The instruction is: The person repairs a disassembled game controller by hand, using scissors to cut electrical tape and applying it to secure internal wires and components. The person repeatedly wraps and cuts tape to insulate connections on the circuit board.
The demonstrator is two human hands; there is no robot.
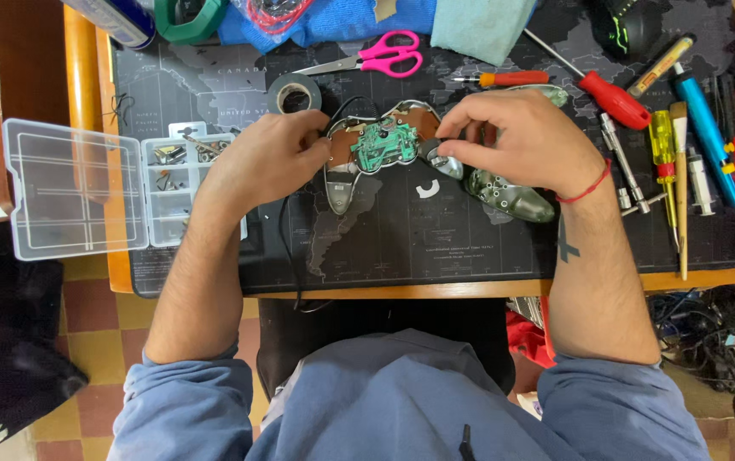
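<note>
Broadly, a dark desk mat (435, 248) printed with a map covered the work surface and carried everything else. At its left edge lay a clear compartment box (120, 188), its lid swung open flat to the left so the small screws and fittings inside stayed sorted and within reach. Along the right ran a row of hand tools, among them a red-handled screwdriver (593, 85), lined up side by side, probably to keep each easy to pick out. Pink-handled scissors (380, 56) and a roll of black tape (294, 93) sat at the far side, clear of the working spot.

In the middle lay the opened game controller (376, 154), back shell off and its green circuit board (384, 143) facing up. The left hand (269, 158) was closed on the controller's left grip, apparently to hold it steady. The right hand (517, 137) had its fingertips pinched shut on a small rounded grey part (441, 160) at the controller's right end; what kind of part could not be told. Just right of that, partly under the right hand, rested the removed shell half (512, 198), inner side up. A small white curved piece (426, 189) lay loose on the mat near the controller.
</note>
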